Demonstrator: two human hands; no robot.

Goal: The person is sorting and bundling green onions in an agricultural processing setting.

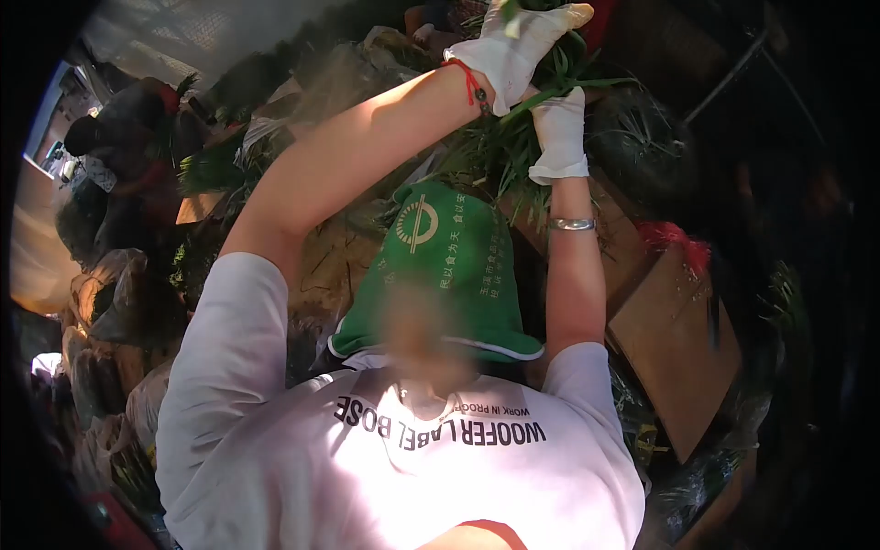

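Both my hands wear white gloves and are at the top of the head view. My left hand [521, 50], with a red string and dark beads at the wrist, is closed on long green leaves; a blurred leaf tip shows above it. Just below and to the right, my right hand [560, 133] is closed around the same bunch of green leaves [513, 147], its fingertips partly hidden among the blades. A silver bracelet circles that wrist. Below the leaves lies green printed cloth [440, 247], with white lettering and a white edge.
Brown cardboard [674, 348] lies at the right, near a red fringed bundle [676, 245]. Plastic bags [128, 293] with greens are piled at the left. A dark, rounded plastic-wrapped bundle [642, 147] is right of my hands. Another person [137, 128] is at the upper left.
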